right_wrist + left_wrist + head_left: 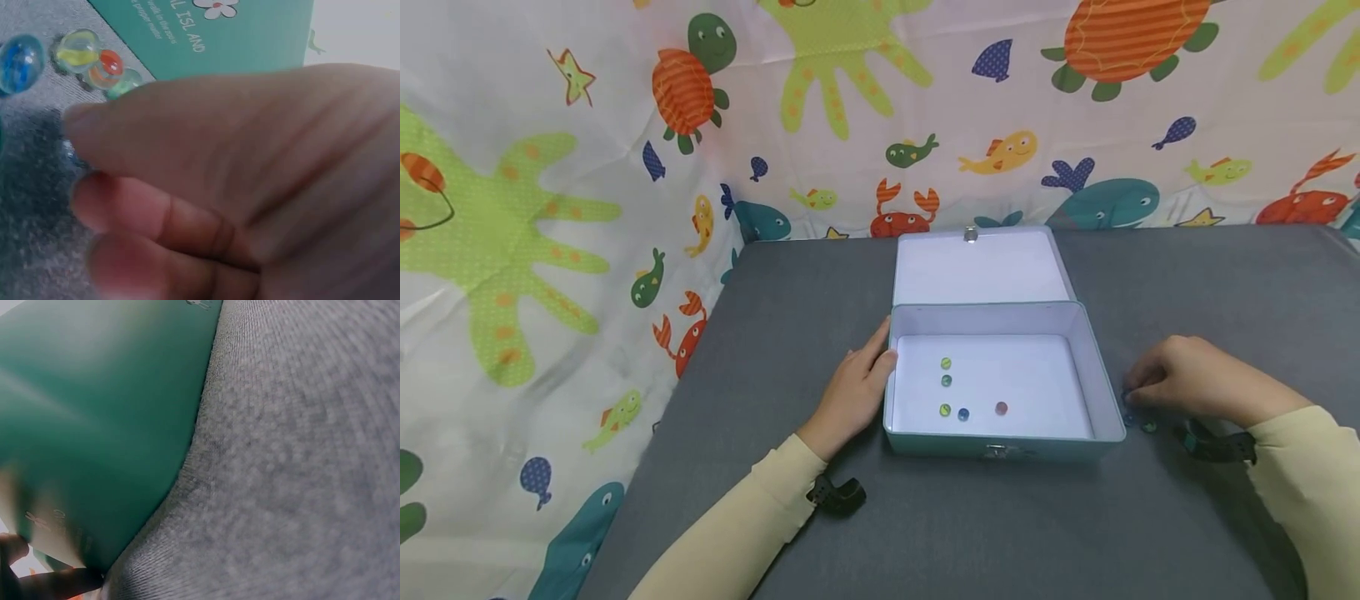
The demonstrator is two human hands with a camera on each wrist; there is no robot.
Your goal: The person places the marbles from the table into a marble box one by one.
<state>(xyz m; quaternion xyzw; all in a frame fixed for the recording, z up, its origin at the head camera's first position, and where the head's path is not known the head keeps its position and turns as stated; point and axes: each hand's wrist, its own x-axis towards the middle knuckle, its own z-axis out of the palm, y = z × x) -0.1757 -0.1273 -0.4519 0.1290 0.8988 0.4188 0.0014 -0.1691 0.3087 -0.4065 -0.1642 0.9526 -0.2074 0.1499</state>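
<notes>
A teal tin box (1007, 450) stands with its lid (977, 271) laid back, showing a white inside. Several glass marbles lie on its floor, among them a reddish marble (1002, 408) and a blue-grey marble (963, 414). My left hand (857, 385) rests against the box's left wall, fingers stretched along the outside and thumb at the rim. On the right, my right hand (1202, 385) reaches down to the table just beside the box. Its thumb and fingers pinch a bluish marble (74, 154), mostly hidden between the tips.
More marbles lie by the right hand against the box's side: a blue marble (22, 64), a yellow-swirled marble (77, 50), an orange-red one and a greenish one. Grey cloth covers the table (1000, 533). A sea-animal curtain (850, 100) hangs behind and left.
</notes>
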